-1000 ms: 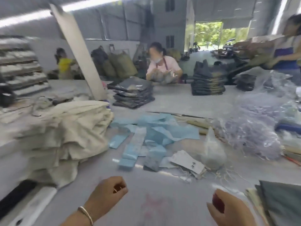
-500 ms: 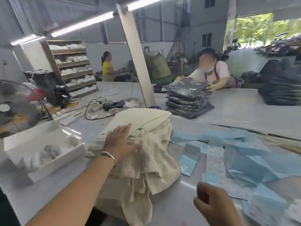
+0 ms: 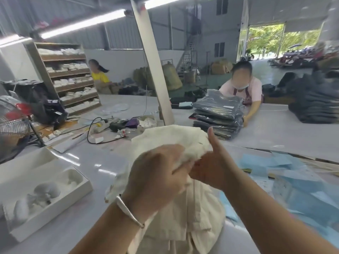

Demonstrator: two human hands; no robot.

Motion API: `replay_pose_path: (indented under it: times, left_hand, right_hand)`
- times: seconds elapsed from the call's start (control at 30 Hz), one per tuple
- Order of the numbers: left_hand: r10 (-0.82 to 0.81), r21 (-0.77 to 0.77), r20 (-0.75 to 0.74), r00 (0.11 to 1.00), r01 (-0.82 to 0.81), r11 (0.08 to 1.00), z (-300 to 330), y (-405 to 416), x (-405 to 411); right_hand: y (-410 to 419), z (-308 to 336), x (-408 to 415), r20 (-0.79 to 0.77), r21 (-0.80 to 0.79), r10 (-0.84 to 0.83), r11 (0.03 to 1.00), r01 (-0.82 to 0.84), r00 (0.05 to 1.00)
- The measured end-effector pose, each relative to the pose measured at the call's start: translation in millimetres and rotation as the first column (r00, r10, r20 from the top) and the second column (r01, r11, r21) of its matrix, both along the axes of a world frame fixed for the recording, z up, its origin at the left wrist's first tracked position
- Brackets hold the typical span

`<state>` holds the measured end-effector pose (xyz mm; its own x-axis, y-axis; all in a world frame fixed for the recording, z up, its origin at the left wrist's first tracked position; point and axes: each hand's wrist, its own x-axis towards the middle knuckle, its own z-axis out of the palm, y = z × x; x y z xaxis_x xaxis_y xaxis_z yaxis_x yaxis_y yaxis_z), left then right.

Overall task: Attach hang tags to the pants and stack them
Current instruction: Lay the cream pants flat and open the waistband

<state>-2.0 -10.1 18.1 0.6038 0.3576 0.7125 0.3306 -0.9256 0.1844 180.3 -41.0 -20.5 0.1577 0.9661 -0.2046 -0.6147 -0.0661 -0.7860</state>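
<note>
A pair of cream pants (image 3: 170, 140) is lifted off the table in front of me, with the rest of the cream cloth (image 3: 183, 226) hanging below. My left hand (image 3: 156, 176) grips the bunched cloth with curled fingers. My right hand (image 3: 211, 167) holds the same cloth from the right, thumb sticking up. Pale blue hang tags and papers (image 3: 286, 167) lie scattered on the table at the right. What sits between my fingers is hidden.
A white tray (image 3: 55, 202) with moulded hollows sits at the left. A fan (image 3: 12, 121), cables and clutter lie beyond it. A white post (image 3: 152, 70) rises mid-table. Across the table a person handles a stack of bagged dark pants (image 3: 218, 114).
My left hand went from resting on the cream pile to gripping a pair lifted up. My right hand rose from the table edge and took hold of the same cloth.
</note>
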Motion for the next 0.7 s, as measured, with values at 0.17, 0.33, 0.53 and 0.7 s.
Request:
replay_pose_path:
  times: [0.17, 0.33, 0.53, 0.7]
  left_hand:
    - [-0.38, -0.512, -0.312, 0.871, 0.183, 0.839, -42, -7, -6]
    - [0.297, -0.458, -0.042, 0.954, -0.282, 0.843, -73, 55, -23]
    - [0.452, -0.954, 0.1, 0.886, -0.043, 0.296, -64, 80, -44]
    - [0.375, -0.927, 0.331, 0.866, 0.373, -0.041, -75, 39, -27]
  right_hand:
    - [10, -10, 1, 0.279, -0.253, -0.037, 0.961, 0.11, 0.96]
    - [-11, -16, 2, 0.358, -0.202, -0.125, 0.957, 0.207, 0.925]
    - [-88, -31, 17, 0.246, 0.085, -0.111, 0.992, 0.093, 0.963]
    - [-109, -43, 7, -0.171, 0.325, 0.028, 0.945, 0.029, 0.985]
